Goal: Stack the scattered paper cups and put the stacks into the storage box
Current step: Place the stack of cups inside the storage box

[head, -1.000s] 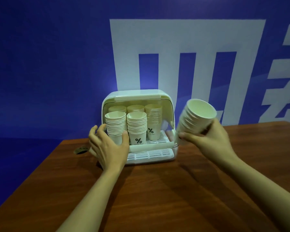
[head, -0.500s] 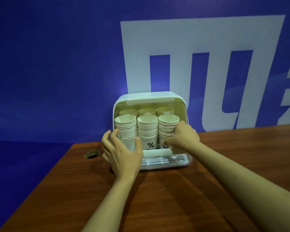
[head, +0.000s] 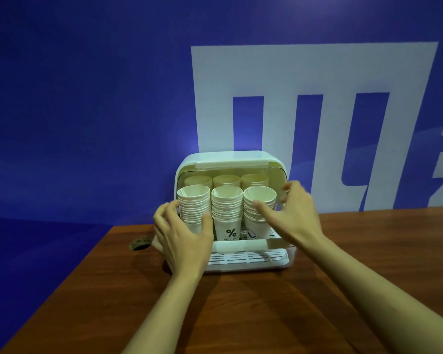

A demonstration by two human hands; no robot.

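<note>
Six stacks of paper cups stand upright in the storage box, three in the front row and three behind. The front left stack, front middle stack and front right stack sit side by side on the box's slatted rack. The box lid is raised. The left hand curls around the front left stack, thumb against its right side. The right hand is spread, fingers relaxed, thumb touching the front right stack; it grips nothing. The box stands near the far edge of the brown tabletop, in front of a blue wall.
</note>
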